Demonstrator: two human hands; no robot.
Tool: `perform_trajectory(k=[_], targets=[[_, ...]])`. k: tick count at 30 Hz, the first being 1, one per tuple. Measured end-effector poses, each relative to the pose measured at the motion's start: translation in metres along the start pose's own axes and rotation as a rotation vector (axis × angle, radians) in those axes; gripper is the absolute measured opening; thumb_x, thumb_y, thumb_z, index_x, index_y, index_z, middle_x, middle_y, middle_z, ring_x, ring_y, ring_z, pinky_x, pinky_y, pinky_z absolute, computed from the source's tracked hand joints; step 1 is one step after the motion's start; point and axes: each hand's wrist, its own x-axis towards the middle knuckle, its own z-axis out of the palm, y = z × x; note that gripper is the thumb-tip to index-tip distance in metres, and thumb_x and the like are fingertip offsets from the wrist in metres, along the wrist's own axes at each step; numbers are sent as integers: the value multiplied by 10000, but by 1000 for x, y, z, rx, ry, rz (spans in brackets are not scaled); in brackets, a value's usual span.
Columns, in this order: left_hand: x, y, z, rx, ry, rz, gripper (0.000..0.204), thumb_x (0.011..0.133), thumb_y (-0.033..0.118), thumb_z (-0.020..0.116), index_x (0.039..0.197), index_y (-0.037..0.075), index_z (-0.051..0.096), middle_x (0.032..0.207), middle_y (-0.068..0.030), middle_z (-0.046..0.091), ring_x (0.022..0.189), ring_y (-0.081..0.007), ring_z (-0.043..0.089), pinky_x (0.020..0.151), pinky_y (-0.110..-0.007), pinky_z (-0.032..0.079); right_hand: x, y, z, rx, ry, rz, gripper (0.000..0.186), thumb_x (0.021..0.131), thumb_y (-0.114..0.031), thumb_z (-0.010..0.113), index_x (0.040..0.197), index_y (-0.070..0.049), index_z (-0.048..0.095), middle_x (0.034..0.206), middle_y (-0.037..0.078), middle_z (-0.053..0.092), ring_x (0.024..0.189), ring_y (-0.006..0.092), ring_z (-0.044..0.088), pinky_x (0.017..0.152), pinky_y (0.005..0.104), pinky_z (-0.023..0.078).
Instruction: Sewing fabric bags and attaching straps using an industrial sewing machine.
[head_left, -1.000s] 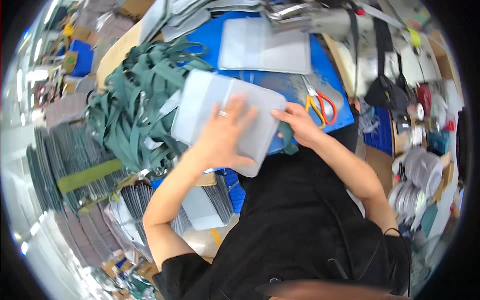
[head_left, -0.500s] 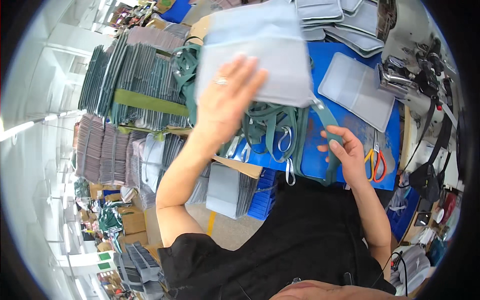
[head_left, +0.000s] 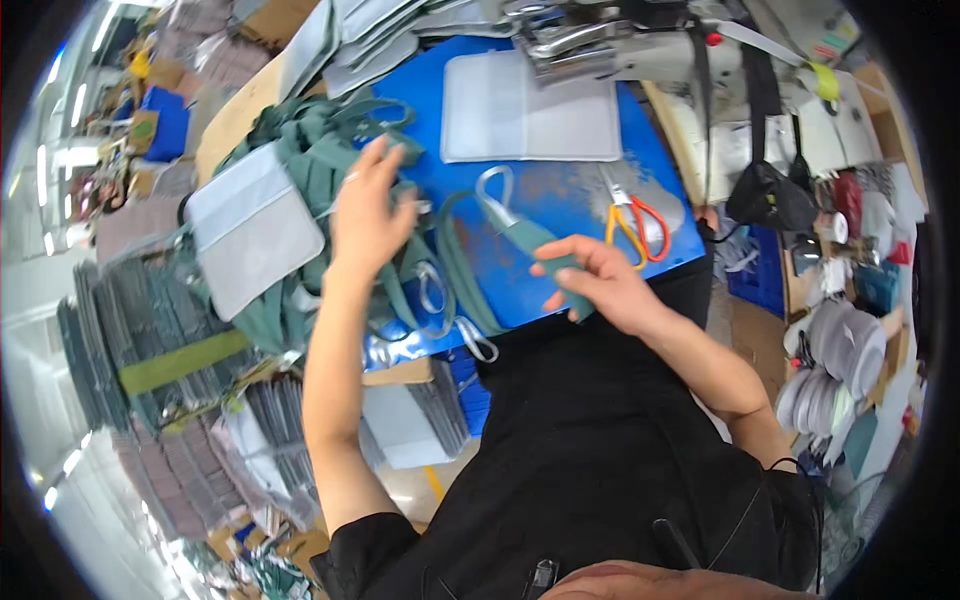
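Note:
My right hand [head_left: 610, 285] is closed on a green strap [head_left: 530, 235] whose end carries a pale loop. My left hand [head_left: 370, 215] is open, fingers apart, at a tangled heap of green straps [head_left: 310, 135]; it holds nothing I can see. Left of that hand, a grey fabric panel [head_left: 255, 230] lies tilted on the heap. A second grey panel [head_left: 530, 115] rests flat on the blue table [head_left: 520, 275], partly beneath the metal sewing machine parts [head_left: 570, 45]. Scissors [head_left: 638, 228] with one yellow and one red handle lie beyond my right hand.
Stacks of grey panels [head_left: 380, 35] stand at the far edge. Bundled dark panels [head_left: 150, 340] fill the left side, tied with an olive band [head_left: 185, 362]. A black pouch [head_left: 772, 195] hangs at the right, above white spools [head_left: 835, 350].
The panel that was under my left hand now lies on the strap heap at the left, out of that hand. My right hand still holds the strap. The whole view has turned rightward.

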Motion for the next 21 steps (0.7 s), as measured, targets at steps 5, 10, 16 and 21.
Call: perform_trajectory(k=[5,10,16,21], targets=[[99,73,134,209,-256,155,816,770,114,758,1532,153,466,1609,-256,375,1484,-441,400,1142,-513,457,-18,6,10,-7,32,43,354,1050,-76,558,1400,-28,533,1223,95,665,865,150,751,617,236,536],[120,33,143,190,-366,159,603,918,5,522,1494,184,520,1442,-167,599,1234,-386,648,999,-469,563,-31,16,1,11,97,55,320,1047,-93,572,1359,-21,565,1174,83,652,875,160,755,615,245,542],[41,13,6,194,-252,454,607,874,5,520,1453,171,601,1503,-123,574,1443,-353,483,1207,-548,360,-15,21,-36,297,164,76,312,1068,-237,566,1298,-41,643,1273,102,664,995,216,749,670,313,599],[-58,35,-57,179,-303,635,522,897,125,585,1416,164,634,1516,-80,568,1458,-335,482,1203,-608,352,35,-7,-58,596,74,181,470,1083,-374,565,1323,19,661,1195,83,722,1103,166,700,989,291,517]])
